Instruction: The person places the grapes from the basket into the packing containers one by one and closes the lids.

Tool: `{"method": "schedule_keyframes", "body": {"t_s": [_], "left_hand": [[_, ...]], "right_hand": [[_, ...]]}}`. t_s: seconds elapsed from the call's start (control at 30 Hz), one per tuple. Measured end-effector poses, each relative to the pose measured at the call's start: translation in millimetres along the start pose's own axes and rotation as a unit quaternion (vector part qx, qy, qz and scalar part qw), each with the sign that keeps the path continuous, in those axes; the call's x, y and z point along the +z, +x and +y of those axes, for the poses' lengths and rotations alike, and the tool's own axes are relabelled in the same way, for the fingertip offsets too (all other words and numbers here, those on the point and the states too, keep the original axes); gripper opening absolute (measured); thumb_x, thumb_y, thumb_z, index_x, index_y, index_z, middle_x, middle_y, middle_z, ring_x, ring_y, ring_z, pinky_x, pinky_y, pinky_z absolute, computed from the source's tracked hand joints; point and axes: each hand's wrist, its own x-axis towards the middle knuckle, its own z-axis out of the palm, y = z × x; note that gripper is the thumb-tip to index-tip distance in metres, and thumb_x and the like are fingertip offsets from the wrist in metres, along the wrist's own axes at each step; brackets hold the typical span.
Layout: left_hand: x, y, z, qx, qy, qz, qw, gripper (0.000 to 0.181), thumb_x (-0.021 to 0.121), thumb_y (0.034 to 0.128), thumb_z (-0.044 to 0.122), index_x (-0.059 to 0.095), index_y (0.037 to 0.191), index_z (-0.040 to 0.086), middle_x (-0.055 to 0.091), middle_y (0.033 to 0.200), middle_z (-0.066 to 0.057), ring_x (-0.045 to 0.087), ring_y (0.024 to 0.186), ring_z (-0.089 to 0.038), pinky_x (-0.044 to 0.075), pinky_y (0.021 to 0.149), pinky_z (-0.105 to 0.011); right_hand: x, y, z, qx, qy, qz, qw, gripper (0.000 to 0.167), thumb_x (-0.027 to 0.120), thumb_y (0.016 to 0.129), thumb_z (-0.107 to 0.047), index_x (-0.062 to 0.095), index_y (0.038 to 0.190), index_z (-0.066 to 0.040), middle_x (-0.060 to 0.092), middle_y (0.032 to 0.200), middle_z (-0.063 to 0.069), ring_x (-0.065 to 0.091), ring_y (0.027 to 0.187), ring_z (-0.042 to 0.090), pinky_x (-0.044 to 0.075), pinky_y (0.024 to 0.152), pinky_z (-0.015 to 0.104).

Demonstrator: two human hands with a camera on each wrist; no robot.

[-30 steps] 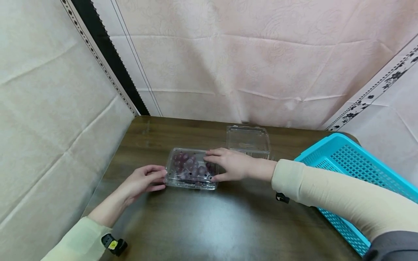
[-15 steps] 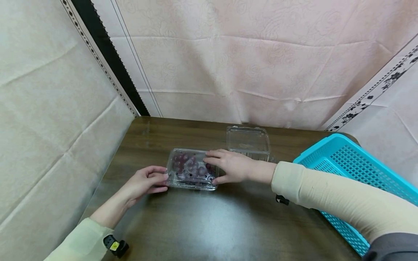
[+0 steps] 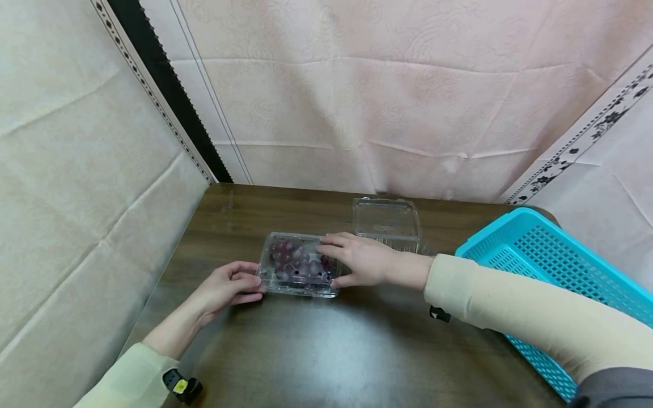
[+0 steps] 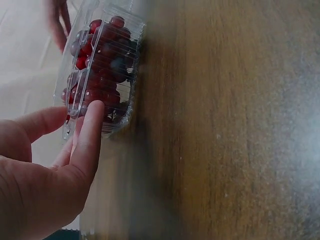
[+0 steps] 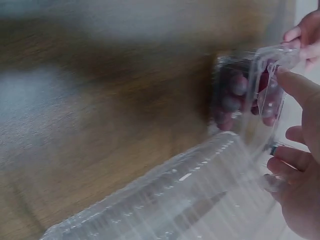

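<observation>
Change over the last second is slight. The fingertips of the left hand have crept a little farther onto the left end of the clear plastic rectangular box; the right hand shows no marked shift. The box has not noticeably travelled.

Location: the box rests on the dark brown wood-grain counter, between the two hands. Round, dark red-purple grapes lie inside, under the clear lid.

State of hands: the left pinches the box's near left corner, thumb and fingers on either side of the rim, as the left wrist view confirms. The right grips nothing; its fingers are spread and rest on the lid's right part, with the thumb at the near right corner.

Assessment: the adjustment appears to firm the left-hand hold, leaving the work at a steadying stage. Whether the lid is fully latched cannot be told.

Surroundings: a second clear plastic hinged container stands just behind the right hand, partly hidden by it. A bright blue perforated plastic basket lies at the right, partly under the right arm.
</observation>
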Motion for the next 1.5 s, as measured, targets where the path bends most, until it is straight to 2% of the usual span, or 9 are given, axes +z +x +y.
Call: {"method": "schedule_keyframes", "body": {"t_s": [0.33, 0.53, 0.67, 0.87, 0.97, 1.07, 1.13, 1.3, 1.5], "left_hand": [[5.9, -0.3, 3.3, -0.001, -0.001, 0.013, 0.9999, 0.054, 0.061, 0.1057, -0.001, 0.036, 0.152, -0.011, 0.067, 0.115, -0.020, 0.076, 0.104, -0.028, 0.067, 0.093, -0.040], [6.3, -1.5, 4.2, -0.007, -0.016, 0.016, 0.9997, 0.058, 0.062, 0.1047, -0.002, 0.034, 0.154, -0.012, 0.066, 0.115, -0.021, 0.077, 0.101, -0.026, 0.067, 0.091, -0.038], [7.2, -1.7, 4.7, -0.015, -0.025, 0.026, 0.9992, 0.057, 0.061, 0.1046, -0.003, 0.034, 0.154, -0.011, 0.065, 0.117, -0.022, 0.077, 0.099, -0.024, 0.067, 0.091, -0.037], [10.7, -0.6, 6.9, -0.022, -0.023, 0.047, 0.9984, 0.053, 0.059, 0.1045, -0.004, 0.038, 0.153, -0.009, 0.064, 0.115, -0.021, 0.077, 0.100, -0.027, 0.067, 0.090, -0.035], [12.7, -0.1, 7.2, -0.025, -0.023, 0.052, 0.9981, 0.053, 0.059, 0.1048, -0.004, 0.039, 0.153, -0.009, 0.064, 0.114, -0.021, 0.077, 0.100, -0.028, 0.067, 0.089, -0.035], [14.7, 0.2, 6.6, -0.027, -0.020, 0.056, 0.9979, 0.052, 0.059, 0.1051, -0.004, 0.039, 0.153, -0.008, 0.064, 0.113, -0.020, 0.077, 0.099, -0.027, 0.067, 0.089, -0.035], [16.2, 0.2, 6.6, -0.026, -0.016, 0.060, 0.9977, 0.051, 0.058, 0.1052, -0.004, 0.040, 0.153, -0.008, 0.064, 0.113, -0.020, 0.077, 0.098, -0.026, 0.067, 0.088, -0.035], [20.7, -0.2, 7.9, -0.021, -0.009, 0.069, 0.9974, 0.049, 0.058, 0.1048, -0.006, 0.042, 0.151, -0.009, 0.064, 0.109, -0.018, 0.077, 0.094, -0.025, 0.068, 0.087, -0.035], [24.6, 0.5, 9.1, -0.024, -0.002, 0.076, 0.9968, 0.047, 0.057, 0.1051, -0.007, 0.043, 0.150, -0.008, 0.064, 0.109, -0.018, 0.076, 0.094, -0.025, 0.068, 0.086, -0.034]], "right_hand": [[-19, -32.5, -32, -0.047, 0.070, 0.120, 0.9892, 0.066, 0.075, 0.101, -0.040, 0.055, 0.154, -0.006, 0.061, 0.151, 0.014, 0.057, 0.139, 0.030, 0.049, 0.119, 0.049], [-8, -59.7, -49, -0.015, 0.158, 0.107, 0.9816, 0.054, 0.070, 0.105, -0.039, 0.061, 0.149, -0.008, 0.068, 0.142, 0.009, 0.064, 0.131, 0.026, 0.054, 0.114, 0.050], [9, -70.4, -49, 0.024, 0.256, 0.086, 0.9627, 0.049, 0.068, 0.107, -0.036, 0.064, 0.146, -0.006, 0.071, 0.138, 0.005, 0.068, 0.123, 0.017, 0.061, 0.105, 0.041], [41, -75.0, -34, 0.098, 0.395, 0.092, 0.9086, 0.042, 0.065, 0.109, -0.031, 0.068, 0.137, 0.000, 0.078, 0.119, 0.007, 0.075, 0.106, 0.017, 0.064, 0.094, 0.031], [54, -73.1, -28, 0.138, 0.502, 0.074, 0.8506, 0.043, 0.060, 0.112, -0.028, 0.065, 0.137, 0.007, 0.077, 0.119, 0.018, 0.076, 0.108, 0.031, 0.065, 0.094, 0.036], [64, -69.4, -23, 0.164, 0.605, 0.060, 0.7770, 0.047, 0.055, 0.114, -0.025, 0.059, 0.138, 0.015, 0.071, 0.125, 0.032, 0.072, 0.114, 0.044, 0.065, 0.097, 0.044], [69, -66.6, -23, 0.176, 0.643, 0.059, 0.7426, 0.048, 0.055, 0.114, -0.025, 0.057, 0.138, 0.017, 0.069, 0.126, 0.035, 0.071, 0.116, 0.047, 0.064, 0.099, 0.047], [78, -59.2, -23, 0.194, 0.685, 0.056, 0.6997, 0.048, 0.057, 0.113, -0.026, 0.058, 0.136, 0.015, 0.069, 0.127, 0.034, 0.072, 0.116, 0.042, 0.064, 0.100, 0.045], [85, -51.5, -24, 0.194, 0.711, 0.060, 0.6729, 0.043, 0.057, 0.113, -0.023, 0.059, 0.135, 0.014, 0.069, 0.127, 0.033, 0.073, 0.115, 0.036, 0.063, 0.102, 0.045]]}}
